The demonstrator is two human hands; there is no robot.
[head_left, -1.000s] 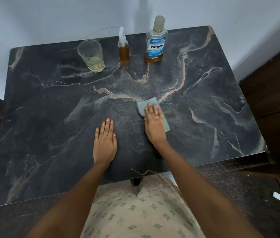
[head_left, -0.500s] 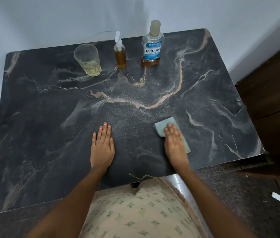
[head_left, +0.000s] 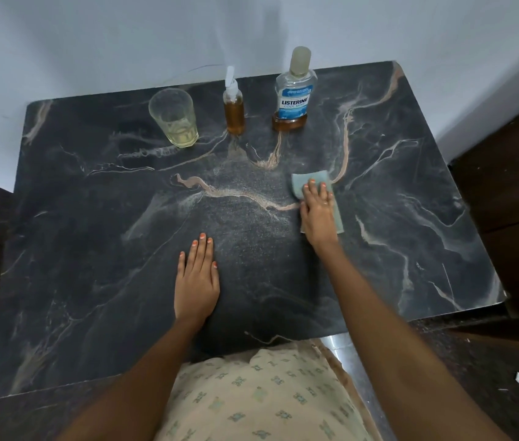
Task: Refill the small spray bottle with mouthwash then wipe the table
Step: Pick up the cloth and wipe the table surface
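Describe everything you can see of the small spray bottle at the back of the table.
The small spray bottle is a slim, clear cylinder, plastic by the look, filled to about its shoulder with amber liquid. A whitish, translucent spray top sits on its neck. It stands upright near the back edge of the dark marbled table, between the glass tumbler and the Listerine mouthwash bottle, apart from both. Only the table touches it.

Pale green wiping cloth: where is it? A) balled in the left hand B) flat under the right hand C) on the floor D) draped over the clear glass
B: the pale green wiping cloth lies on the dark marble table under the straight fingers of the right hand.
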